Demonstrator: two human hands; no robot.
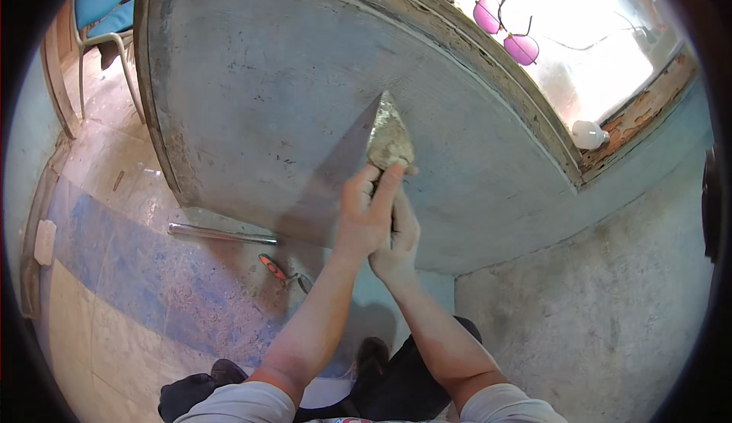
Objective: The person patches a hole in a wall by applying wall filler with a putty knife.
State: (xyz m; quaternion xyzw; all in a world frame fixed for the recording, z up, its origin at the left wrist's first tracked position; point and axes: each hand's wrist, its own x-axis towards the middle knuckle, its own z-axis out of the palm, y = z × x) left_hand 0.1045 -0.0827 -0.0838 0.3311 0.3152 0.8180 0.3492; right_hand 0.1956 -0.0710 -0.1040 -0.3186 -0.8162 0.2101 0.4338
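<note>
A pointed trowel with a dull, speckled metal blade is held up in front of the grey wall, its tip toward the top of the wall. My left hand is closed around the trowel's handle end, with its fingers reaching the base of the blade. Close beside it, my right hand also grips the handle, which the fingers mostly hide. The blade casts a shadow on the wall; whether it touches the surface I cannot tell.
Peeling wooden trim borders a bright opening with pink-lensed glasses and a light bulb on its ledge. On the dusty floor lie a metal tube and a red-handled tool. A blue chair stands far left.
</note>
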